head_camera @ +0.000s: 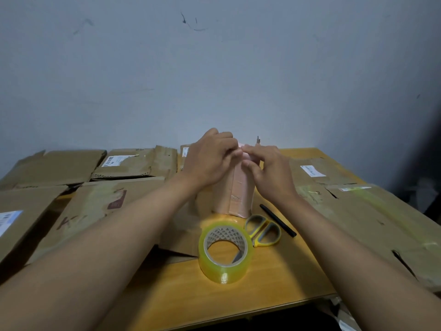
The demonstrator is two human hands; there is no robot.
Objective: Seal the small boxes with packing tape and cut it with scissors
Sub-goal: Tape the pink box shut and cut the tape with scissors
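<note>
1. A small box (pixel 235 189) stands upright on the table (pixel 274 278), near the middle. It is pale pink-brown, and shiny tape already runs down its front.
2. The left hand (pixel 210 158) is at the top of the small box. Its fingers curl over the top edge and hold it.
3. The right hand (pixel 267 166) is at the top of the box too, just beside the left hand. Its fingers are bent and pinch at the top edge, where the two hands meet.
4. I cannot tell what small bit the fingertips are pinching, because the hands hide it.
5. A roll of clear packing tape (pixel 225 252) lies on the table in front of the box, closer to the person. It looks yellow.
6. The scissors (pixel 263 230) lie just to the right of the tape roll. They have yellow and grey handles. Nobody is touching them.
7. A black pen (pixel 278 219) lies beside the scissors, touching or almost touching them.
8. Flat brown cardboard boxes (pixel 95 206) cover the table on the left, at the back and on the right.
9. A plain grey wall (pixel 214 68) is behind the table.
</note>
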